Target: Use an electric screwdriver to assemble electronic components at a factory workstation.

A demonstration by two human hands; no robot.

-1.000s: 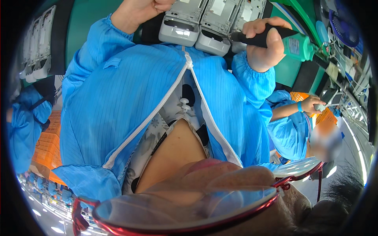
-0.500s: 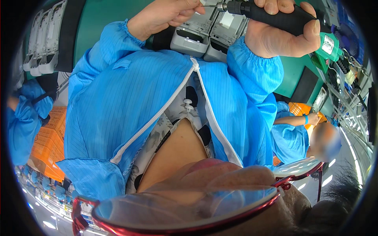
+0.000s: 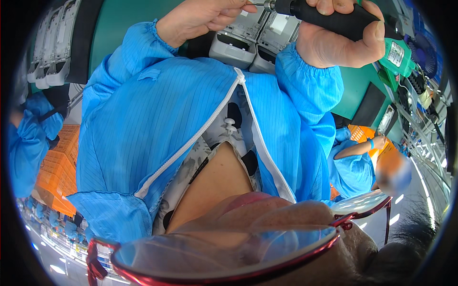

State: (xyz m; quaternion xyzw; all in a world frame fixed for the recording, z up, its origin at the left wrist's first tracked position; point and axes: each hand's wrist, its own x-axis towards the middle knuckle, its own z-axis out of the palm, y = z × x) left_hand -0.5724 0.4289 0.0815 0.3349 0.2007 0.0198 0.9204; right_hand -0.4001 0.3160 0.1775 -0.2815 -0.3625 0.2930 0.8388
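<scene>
My right hand (image 3: 338, 45) is wrapped round a black electric screwdriver (image 3: 329, 20), which lies sideways with its thin bit pointing left. The fingertips of my left hand (image 3: 198, 20) are pinched together at the end of the bit. Whatever sits between them, if anything, is too small to make out. Below the tool, two white plastic housings (image 3: 233, 51) stand side by side on the green work surface, partly covered by my right hand and sleeve.
More white housings (image 3: 53, 45) stand in a row at the far left beside a black mat (image 3: 85, 43). A green device (image 3: 397, 56) and cables are at the right. Co-workers in blue sit on both sides, near orange crates (image 3: 59, 167).
Both hands and the screwdriver have shifted slightly up in the picture. The left fingertips have moved a little to the right and still pinch at the bit's end.
</scene>
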